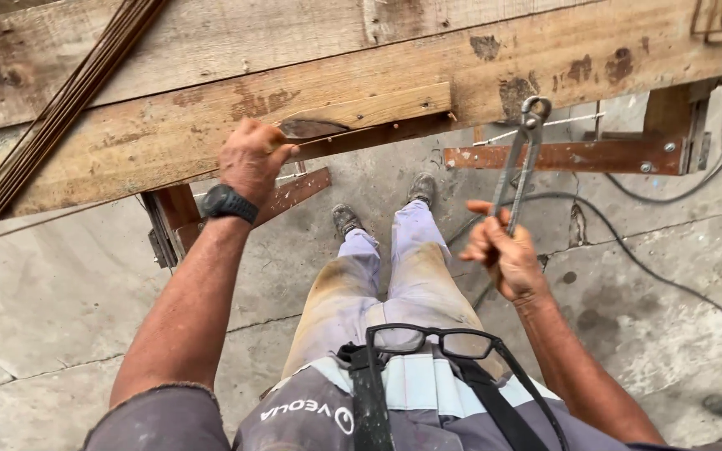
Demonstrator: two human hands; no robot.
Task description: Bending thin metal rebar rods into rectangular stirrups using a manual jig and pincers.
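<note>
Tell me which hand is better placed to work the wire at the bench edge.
Probably the right hand: it grips the long-handled metal nippers, whose head already sits at the worn wooden bench edge beside the thin wire. The left hand is busy on a small wooden strip.

A black wristwatch [228, 203] sits on the left wrist; short grey sleeves [156, 418], a grey top with pale blue panel, black straps, dark-framed glasses [432, 341] hanging at the chest, stained pale trousers [394, 276], dusty grey shoes [346, 220]
</note>
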